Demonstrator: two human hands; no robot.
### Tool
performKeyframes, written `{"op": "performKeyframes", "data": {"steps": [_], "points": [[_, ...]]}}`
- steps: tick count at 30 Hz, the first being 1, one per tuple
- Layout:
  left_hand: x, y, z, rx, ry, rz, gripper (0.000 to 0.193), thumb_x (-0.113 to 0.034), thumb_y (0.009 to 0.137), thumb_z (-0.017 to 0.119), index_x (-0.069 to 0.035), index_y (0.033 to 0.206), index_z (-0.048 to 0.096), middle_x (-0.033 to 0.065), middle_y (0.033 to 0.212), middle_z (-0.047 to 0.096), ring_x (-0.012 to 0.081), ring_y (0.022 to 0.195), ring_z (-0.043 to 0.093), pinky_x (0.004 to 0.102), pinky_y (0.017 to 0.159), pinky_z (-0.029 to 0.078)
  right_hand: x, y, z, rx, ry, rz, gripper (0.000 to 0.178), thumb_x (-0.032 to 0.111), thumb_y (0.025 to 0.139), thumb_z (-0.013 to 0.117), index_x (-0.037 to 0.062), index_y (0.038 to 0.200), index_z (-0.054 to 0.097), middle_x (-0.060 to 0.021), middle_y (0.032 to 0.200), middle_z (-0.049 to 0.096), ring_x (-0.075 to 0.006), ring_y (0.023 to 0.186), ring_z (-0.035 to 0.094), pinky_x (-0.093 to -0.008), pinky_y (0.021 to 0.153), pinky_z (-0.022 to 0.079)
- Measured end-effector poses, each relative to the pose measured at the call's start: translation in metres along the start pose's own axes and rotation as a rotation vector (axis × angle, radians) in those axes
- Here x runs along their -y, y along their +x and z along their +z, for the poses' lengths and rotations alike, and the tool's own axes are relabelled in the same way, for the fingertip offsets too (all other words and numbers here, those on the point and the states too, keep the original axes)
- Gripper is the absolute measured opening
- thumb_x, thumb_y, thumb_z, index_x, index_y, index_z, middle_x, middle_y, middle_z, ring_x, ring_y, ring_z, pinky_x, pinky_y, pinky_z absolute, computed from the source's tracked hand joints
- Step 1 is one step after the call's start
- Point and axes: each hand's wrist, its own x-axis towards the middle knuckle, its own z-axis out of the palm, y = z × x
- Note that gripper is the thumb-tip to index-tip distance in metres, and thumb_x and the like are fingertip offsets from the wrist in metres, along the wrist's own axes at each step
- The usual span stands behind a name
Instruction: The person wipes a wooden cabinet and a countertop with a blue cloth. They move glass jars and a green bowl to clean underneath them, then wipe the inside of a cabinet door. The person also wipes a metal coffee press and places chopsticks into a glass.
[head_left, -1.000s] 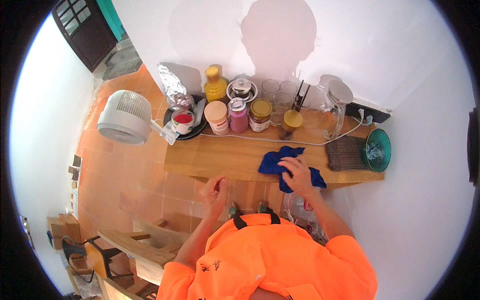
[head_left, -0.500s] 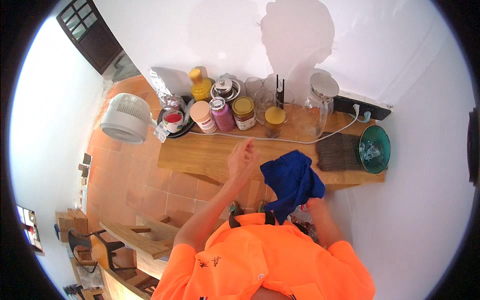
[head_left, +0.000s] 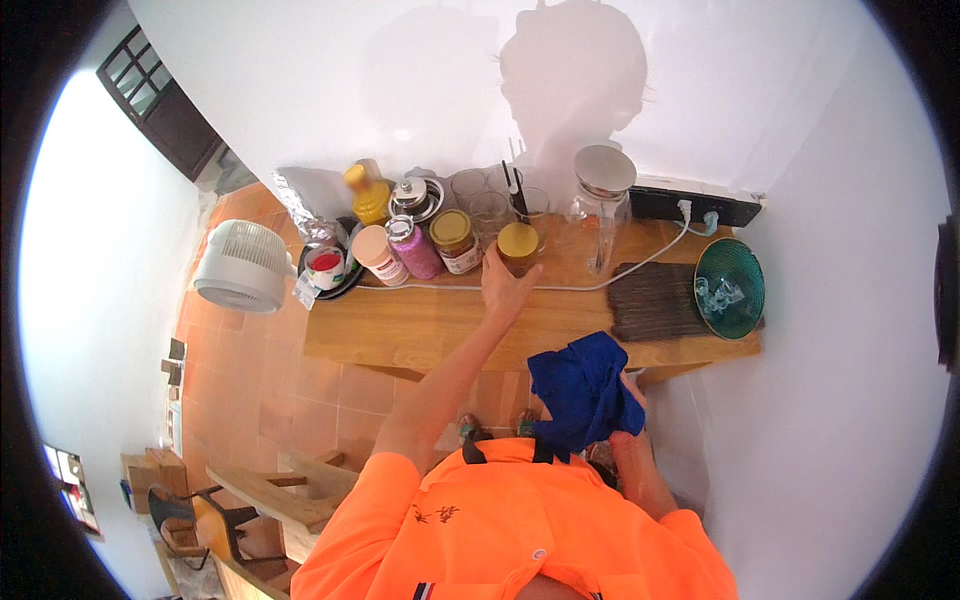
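Note:
My left hand is at the small glass jar with a gold lid, its thumb and fingers around the jar's near side. The jar stands upright on the wooden table. Off the table's front edge, my right hand grips a bunched dark blue cloth, which hides part of the fingers. Left of the small jar are a larger gold-lidded jar, a pink-purple bottle and a white tub with a peach lid.
Several drinking glasses and a lidded glass pitcher stand behind. A white cable crosses the table to a black power strip. At right lie a dark mat and a green bowl. A white fan stands at left.
My left hand has moved forward from over the front of the table to the small gold-lidded jar. The blue cloth, still in my right hand, has shifted slightly and bunched up more.

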Motion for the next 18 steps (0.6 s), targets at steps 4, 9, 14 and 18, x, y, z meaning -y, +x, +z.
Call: {"op": "performKeyframes", "data": {"steps": [4, 9, 14, 18], "points": [[-0.009, -0.001, 0.013, -0.017, 0.06, -0.069, 0.08, -0.027, 0.068, 0.084, 0.0, 0.13, 0.042, 0.0229, 0.123, 0.051, 0.0402, 0.114, 0.051, 0.0455, 0.096, 0.043, 0.007, -0.011, 0.01, 0.045, -0.051, -0.003, 0.059, 0.019, 0.091, 0.057, 0.0003, 0.143, 0.037, -0.0173, 0.139, 0.049, -0.0337, 0.127, 0.048, -0.046, 0.11, 0.036], [-0.011, -0.002, 0.012, -0.063, -0.012, 0.054, 0.077, -0.029, 0.067, 0.085, -0.001, 0.127, 0.045, 0.0212, 0.119, 0.053, 0.0392, 0.112, 0.052, 0.0461, 0.095, 0.043, 0.008, -0.016, 0.035, 0.015, -0.191, -0.051, 0.059, 0.017, 0.089, 0.059, 0.0001, 0.142, 0.039, -0.0164, 0.134, 0.053, -0.0313, 0.122, 0.053, -0.044, 0.106, 0.04], [-0.024, -0.019, -0.022, 0.026, -0.104, 0.104, 0.071, -0.024, 0.068, 0.083, -0.002, 0.125, 0.047, 0.0202, 0.116, 0.055, 0.0387, 0.109, 0.052, 0.0458, 0.093, 0.043, 0.02, -0.024, 0.099, -0.037, -0.388, -0.086, 0.051, 0.008, 0.085, 0.063, -0.0001, 0.134, 0.049, -0.0162, 0.133, 0.053, -0.0258, 0.12, 0.055, -0.0382, 0.102, 0.045], [-0.027, -0.046, -0.064, 0.083, -0.067, 0.374, 0.069, -0.023, 0.068, 0.082, -0.002, 0.123, 0.047, 0.0195, 0.116, 0.055, 0.0393, 0.107, 0.052, 0.046, 0.092, 0.043, 0.01, -0.014, 0.131, -0.024, -0.95, -0.352, 0.04, 0.009, 0.081, 0.071, 0.0007, 0.119, 0.06, -0.0163, 0.123, 0.059, -0.0276, 0.103, 0.062, -0.0368, 0.091, 0.048]]}}
